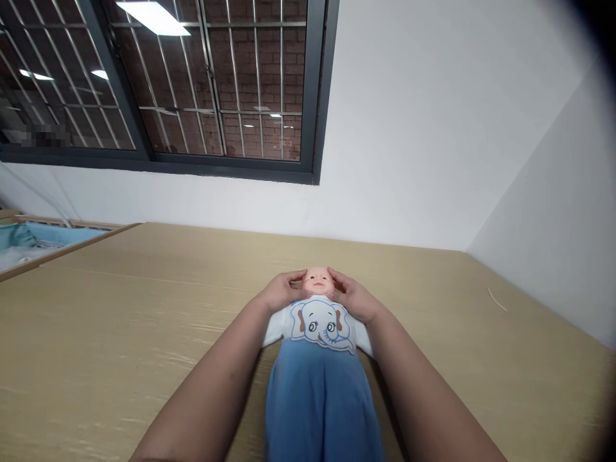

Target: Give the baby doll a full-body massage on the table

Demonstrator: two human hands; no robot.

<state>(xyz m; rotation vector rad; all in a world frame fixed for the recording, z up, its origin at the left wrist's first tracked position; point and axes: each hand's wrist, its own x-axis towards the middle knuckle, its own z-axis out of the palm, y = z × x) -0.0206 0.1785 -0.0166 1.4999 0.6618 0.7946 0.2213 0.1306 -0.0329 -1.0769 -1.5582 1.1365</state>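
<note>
Near the middle of the wide tan bench (144, 333), a doll (320, 362) is lying on its back, with its head (318, 280) pointing toward the wall (394, 128). It is wearing a white top with a blue-lined elephant picture (321, 324) and blue trousers (322, 407), which are running out of the view below. The left hand (283, 290) and the right hand (356, 298) are holding the head between them, one at each side, with curved fingers and the thumbs touching near the lower face. To the right, a thin pale strip (497, 299) is lying well apart on the bench. Beyond the bench's left edge, light-blue cloth (67, 234) is showing. Above, a dark-framed window (226, 163) with metal bars (257, 77) is facing a brick surface (291, 70).
</note>
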